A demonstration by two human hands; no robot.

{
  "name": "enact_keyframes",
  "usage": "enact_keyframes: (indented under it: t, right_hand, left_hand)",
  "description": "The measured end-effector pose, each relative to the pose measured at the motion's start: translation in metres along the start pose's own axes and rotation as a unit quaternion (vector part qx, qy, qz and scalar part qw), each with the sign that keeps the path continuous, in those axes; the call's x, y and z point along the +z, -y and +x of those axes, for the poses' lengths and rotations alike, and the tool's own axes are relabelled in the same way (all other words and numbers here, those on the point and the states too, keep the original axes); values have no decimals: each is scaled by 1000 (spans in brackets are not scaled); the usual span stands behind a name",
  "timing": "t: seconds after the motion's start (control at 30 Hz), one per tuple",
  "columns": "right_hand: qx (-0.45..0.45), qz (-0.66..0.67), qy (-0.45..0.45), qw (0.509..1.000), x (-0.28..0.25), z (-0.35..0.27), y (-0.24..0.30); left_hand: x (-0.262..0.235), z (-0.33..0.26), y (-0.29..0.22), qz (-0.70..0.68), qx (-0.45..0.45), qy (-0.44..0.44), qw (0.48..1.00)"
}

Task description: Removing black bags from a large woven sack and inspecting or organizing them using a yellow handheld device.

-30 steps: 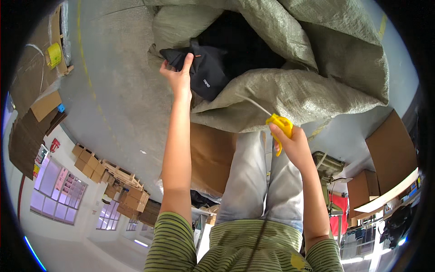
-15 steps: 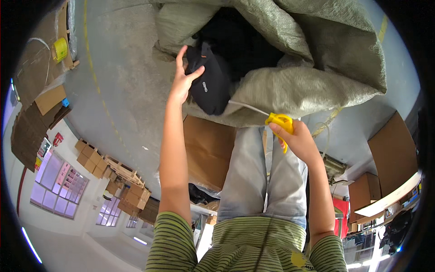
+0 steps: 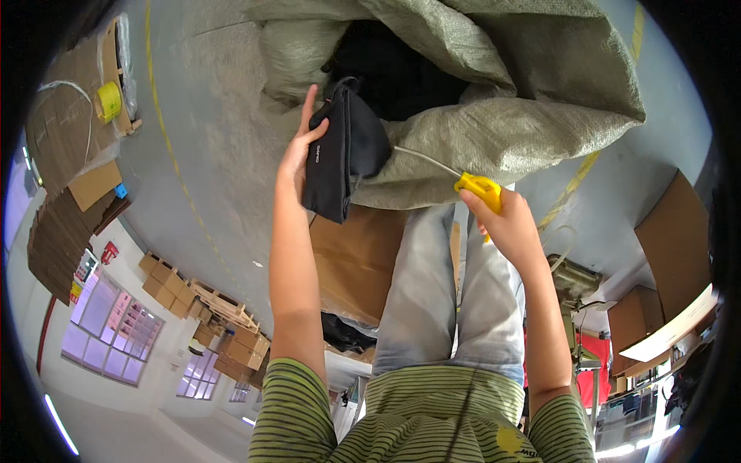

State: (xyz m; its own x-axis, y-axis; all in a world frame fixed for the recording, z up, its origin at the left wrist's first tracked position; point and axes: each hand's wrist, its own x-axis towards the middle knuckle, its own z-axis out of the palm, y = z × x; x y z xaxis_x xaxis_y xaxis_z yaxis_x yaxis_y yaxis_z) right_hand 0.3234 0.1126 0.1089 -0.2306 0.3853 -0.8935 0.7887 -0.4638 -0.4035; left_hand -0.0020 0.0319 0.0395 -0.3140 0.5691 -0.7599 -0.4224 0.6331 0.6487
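My left hand (image 3: 298,150) grips a black fabric pouch (image 3: 327,174) with a small pale print. Thumb and fingers hold its left side, and one finger points up. The pouch hangs by the near lip of a big woven sack (image 3: 478,147), whose mouth shows dark black contents (image 3: 401,69). In my right hand (image 3: 505,220) is a yellow air blow gun (image 3: 480,190). Its long, thin, slightly bent nozzle (image 3: 428,158) points left toward the pouch, with the tip close to its right side. My fingers are wrapped round the handle and partly hidden.
Below the sack stands a brown cardboard box (image 3: 359,262), left of my legs. Large cardboard sheets (image 3: 675,239) and a metal machine (image 3: 571,278) are on the right. Yellow lines (image 3: 166,131) mark the grey floor. Stacked cartons (image 3: 166,285) stand far left; a yellow tape roll (image 3: 108,102) lies there.
My left hand has turned the pouch, so it now hangs more upright and its print has shifted left. The nozzle tip has moved slightly up, staying beside the pouch.
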Motion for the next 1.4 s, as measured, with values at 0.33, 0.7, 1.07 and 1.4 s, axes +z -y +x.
enact_keyframes:
  t: [0.33,0.7,1.07,1.4]
  right_hand:
    - [-33,-23,45,998,10,5,15]
    - [-42,-4,93,995,8,12,13]
    - [23,-35,52,998,-2,13,-18]
    - [15,-18,114,993,12,12,9]
  left_hand:
    - [30,-22,-3,-160,-136,257,943]
    - [53,-57,39,-261,-112,186,941]
    - [-10,-13,90,-225,-161,-307,911]
    - [-27,-38,93,29,-11,-385,922]
